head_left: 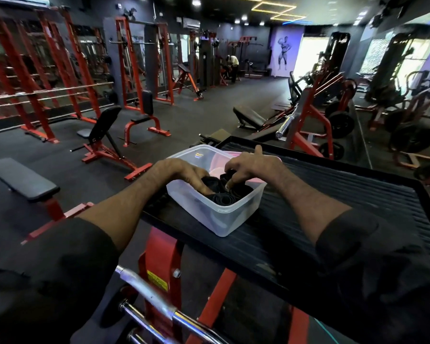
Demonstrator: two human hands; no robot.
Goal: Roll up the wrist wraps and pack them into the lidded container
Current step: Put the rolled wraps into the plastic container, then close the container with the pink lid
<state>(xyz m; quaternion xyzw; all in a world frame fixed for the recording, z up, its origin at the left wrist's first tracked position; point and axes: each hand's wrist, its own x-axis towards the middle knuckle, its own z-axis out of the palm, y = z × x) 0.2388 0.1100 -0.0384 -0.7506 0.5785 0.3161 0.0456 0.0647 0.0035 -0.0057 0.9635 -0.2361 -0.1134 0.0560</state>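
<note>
Reaching into the clear container (222, 220), both hands sit on the rolled black wrist wraps (224, 199) directly beneath them. Left hand (184, 175) curls its fingers over one roll; right hand (251, 167) pinches the adjacent roll, index finger raised.

dark gym floor (233, 95), red racks (67, 58), black benches (23, 180), ceiling lights (271, 8)

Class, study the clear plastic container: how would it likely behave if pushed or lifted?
The container looks thin-walled, so probably light and slightly flexible. Holding cloth wrist wraps, it should lift easily. Its flat base on the ribbed platform suggests sliding with some drag, not tipping.
</note>
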